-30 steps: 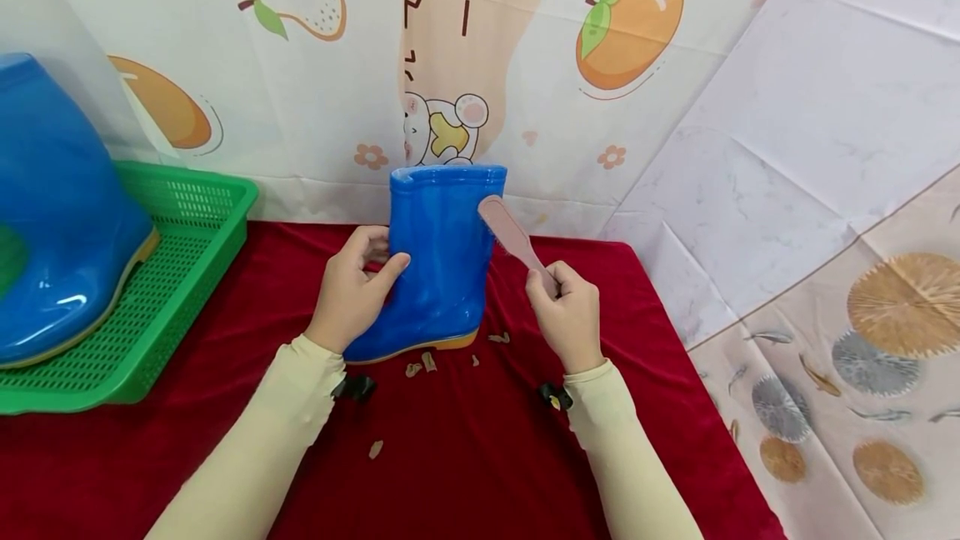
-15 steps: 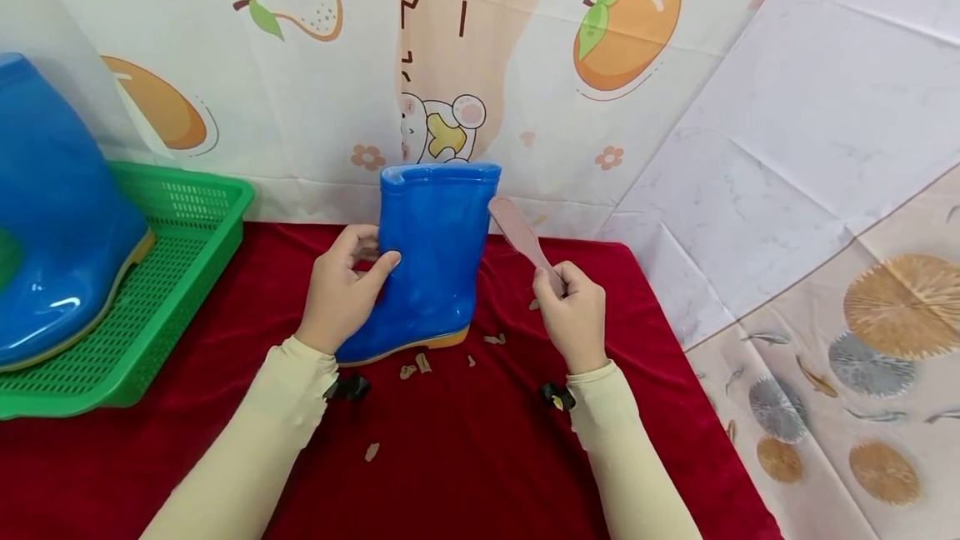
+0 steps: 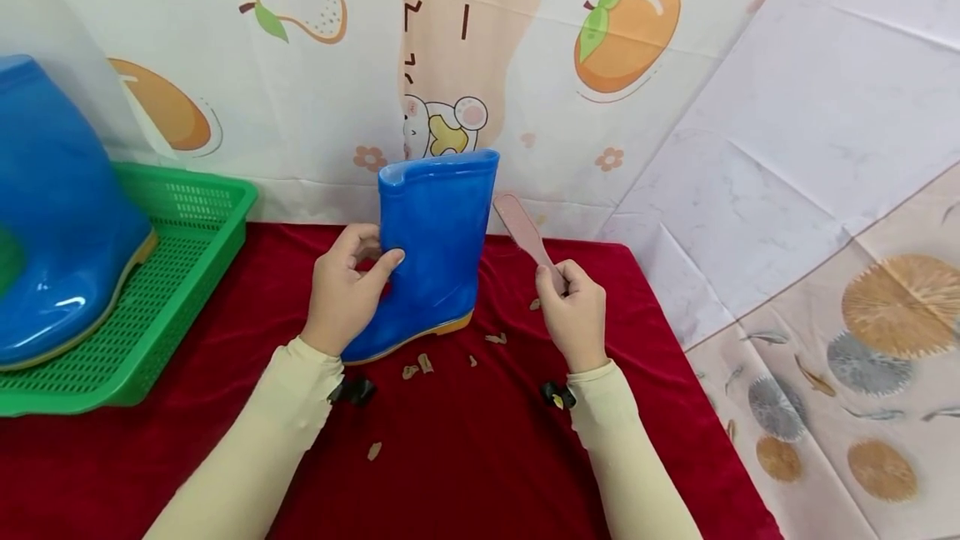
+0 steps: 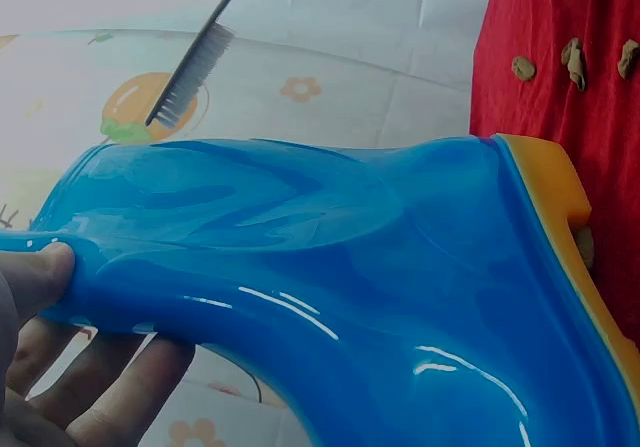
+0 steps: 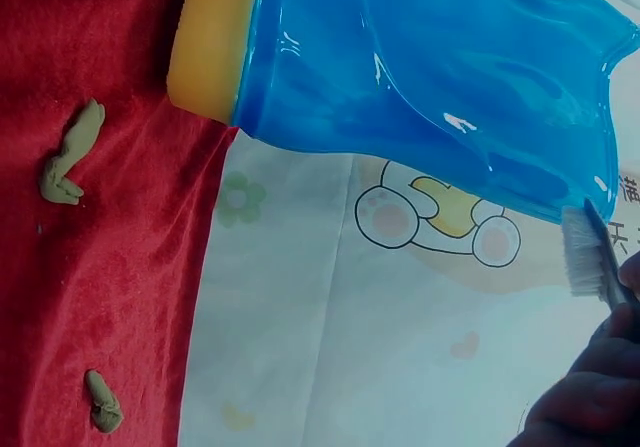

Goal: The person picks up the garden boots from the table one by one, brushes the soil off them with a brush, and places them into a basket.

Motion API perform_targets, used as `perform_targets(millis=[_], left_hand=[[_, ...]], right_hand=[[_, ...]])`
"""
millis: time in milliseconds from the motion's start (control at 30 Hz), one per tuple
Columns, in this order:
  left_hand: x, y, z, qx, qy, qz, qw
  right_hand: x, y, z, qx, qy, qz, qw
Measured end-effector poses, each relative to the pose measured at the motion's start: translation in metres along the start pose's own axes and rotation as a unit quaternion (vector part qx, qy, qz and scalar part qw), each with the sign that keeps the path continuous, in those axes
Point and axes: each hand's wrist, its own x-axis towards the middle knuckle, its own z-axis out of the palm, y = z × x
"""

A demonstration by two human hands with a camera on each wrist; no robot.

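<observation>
A glossy blue rain boot (image 3: 435, 248) with a yellow sole stands tilted on the red cloth, its heel raised and toe pointing left. My left hand (image 3: 345, 286) grips the front of its shaft, thumb on the near side; in the left wrist view the fingers (image 4: 130, 392) curl behind the shaft. My right hand (image 3: 573, 315) holds a pink brush (image 3: 525, 232) by its handle, just right of the boot's upper shaft. White bristles of the brush (image 5: 583, 252) face the boot in the right wrist view.
Another blue boot (image 3: 60, 232) sits in a green plastic basket (image 3: 180, 290) at the left. Several small brown lumps (image 3: 425, 363) lie scattered on the red cloth (image 3: 465, 457). A printed curtain (image 3: 300, 107) hangs right behind the table.
The boot has shifted slightly left and now tilts, with its heel and top right corner raised. The brush has moved a little right, away from the shaft.
</observation>
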Motion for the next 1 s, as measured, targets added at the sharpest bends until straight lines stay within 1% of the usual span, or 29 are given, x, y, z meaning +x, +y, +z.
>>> perform_targets(millis=[200, 267, 367, 433, 500, 567, 700, 767, 900, 1000], left_hand=[[0.0, -0.001, -0.002, 0.014, 0.013, -0.009, 0.9998], [0.0, -0.001, -0.002, 0.019, 0.016, -0.011, 0.9996], [0.0, -0.001, -0.003, 0.027, 0.016, -0.012, 0.9994], [0.0, -0.001, -0.003, 0.034, 0.015, -0.01, 0.9993], [0.001, -0.001, -0.004, 0.041, 0.015, -0.006, 0.999], [0.001, -0.002, -0.004, 0.042, 0.015, -0.004, 0.999], [0.003, -0.003, -0.004, 0.035, 0.014, -0.01, 0.9992], [0.003, -0.003, -0.004, 0.033, 0.012, -0.017, 0.9992], [0.003, -0.005, -0.003, 0.034, 0.012, -0.026, 0.999], [0.002, -0.006, -0.003, 0.033, 0.013, -0.029, 0.9989]], right_hand=[[-0.001, 0.001, -0.002, -0.006, -0.016, 0.007, 1.0], [-0.001, 0.002, -0.003, -0.018, -0.025, 0.012, 0.999], [-0.001, 0.003, -0.006, -0.062, -0.05, 0.035, 0.996], [-0.001, 0.002, -0.008, -0.106, -0.081, 0.055, 0.99], [-0.001, 0.003, -0.01, -0.154, -0.121, 0.074, 0.978], [-0.001, 0.006, -0.009, -0.193, -0.169, 0.089, 0.962], [-0.002, 0.011, -0.009, -0.236, -0.25, 0.117, 0.932], [-0.003, 0.013, -0.01, -0.25, -0.277, 0.13, 0.919], [-0.004, 0.015, -0.01, -0.289, -0.312, 0.144, 0.893], [-0.005, 0.016, -0.01, -0.32, -0.342, 0.151, 0.871]])
